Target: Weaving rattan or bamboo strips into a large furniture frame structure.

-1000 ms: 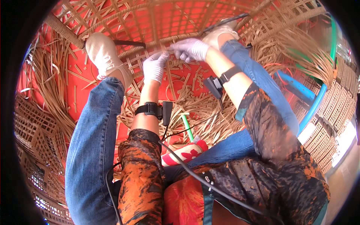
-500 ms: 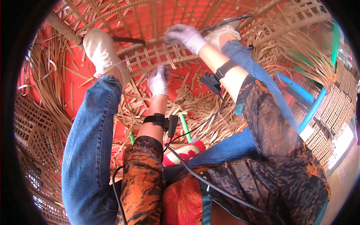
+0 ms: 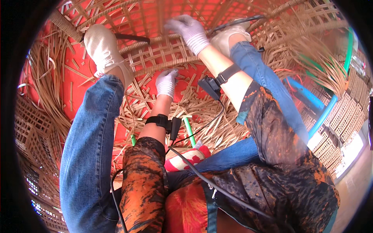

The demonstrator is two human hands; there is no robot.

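A large open-weave wicker piece (image 3: pixel 171 54), with wrapped rods along its edges, stands across the far side in front of me. My left hand (image 3: pixel 166 83), in a pale knitted glove, is just below its lower wrapped edge. Its fingers are curled together, and what they pinch, if anything, is hidden. Higher and to the right, my right hand (image 3: pixel 190 33), gloved alike, is over the woven lattice near the middle rod. Its fingertips point left and are smeared by motion, so I cannot tell whether they hold a strand.
My shoes (image 3: pixel 101 48) rest against the wicker on either side. Loose cane strips (image 3: pixel 210 120) litter the red floor (image 3: pixel 79 97). Long strand bundles (image 3: pixel 52 77) lie at the left. A blue tube (image 3: pixel 324 112) and stacked woven panels (image 3: pixel 338 122) are at the right.
My right hand has moved slightly up and left, its fingers reaching farther along the lattice. My left hand has shifted a little right and down, away from the lower edge.
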